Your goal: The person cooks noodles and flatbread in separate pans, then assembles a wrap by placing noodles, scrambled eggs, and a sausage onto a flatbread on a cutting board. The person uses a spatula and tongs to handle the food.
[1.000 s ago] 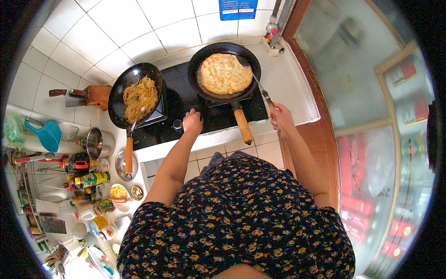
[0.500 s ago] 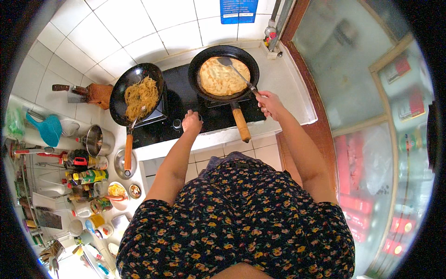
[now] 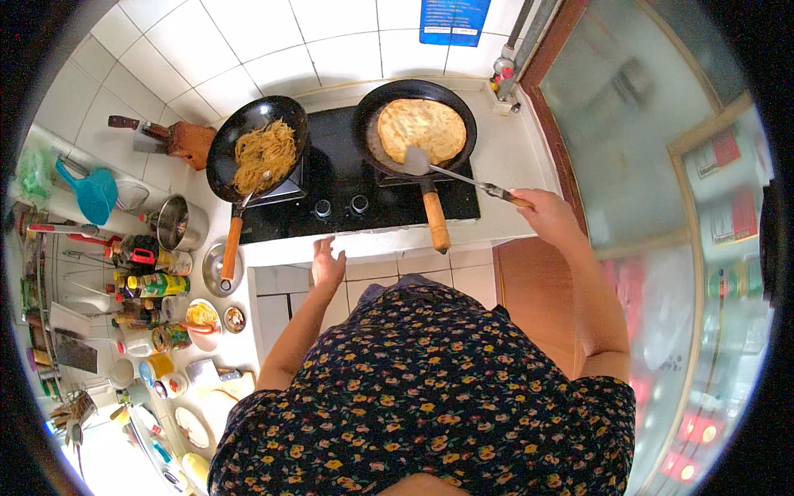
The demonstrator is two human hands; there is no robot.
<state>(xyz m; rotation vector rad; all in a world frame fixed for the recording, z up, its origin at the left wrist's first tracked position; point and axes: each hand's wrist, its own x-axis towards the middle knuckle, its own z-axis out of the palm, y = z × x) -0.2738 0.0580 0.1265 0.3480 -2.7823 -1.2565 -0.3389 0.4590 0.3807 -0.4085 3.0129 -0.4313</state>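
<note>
The fingers of the right hand (image 3: 550,217) are closed around the handle end of a spatula (image 3: 463,175), whose flat grey blade points away to the left, over the near edge of a round, browned flatbread (image 3: 422,131); whether blade and bread touch, I cannot tell. The left hand (image 3: 328,264) holds nothing, its fingers loosely bent and slightly apart, by the desk's front edge and near two round knobs (image 3: 358,204). The flatbread lies flat in a black pan (image 3: 372,150) on the right side of the black stove (image 3: 335,132), the pan's wooden handle (image 3: 434,219) pointing toward the person. On the stove's left side, a tilted black wok (image 3: 225,161) holds brown noodles (image 3: 265,155). Farther left stand a wooden knife block (image 3: 194,147) and a steel pot (image 3: 192,230), with several bottles (image 3: 157,285) close by. A plate of yellow food (image 3: 204,318) sits beside a small bowl (image 3: 235,321) on the white desk (image 3: 529,149). A blue sheet (image 3: 453,21) hangs on the tiled wall (image 3: 347,62), and glass panels (image 3: 637,190) stand at the right.
</note>
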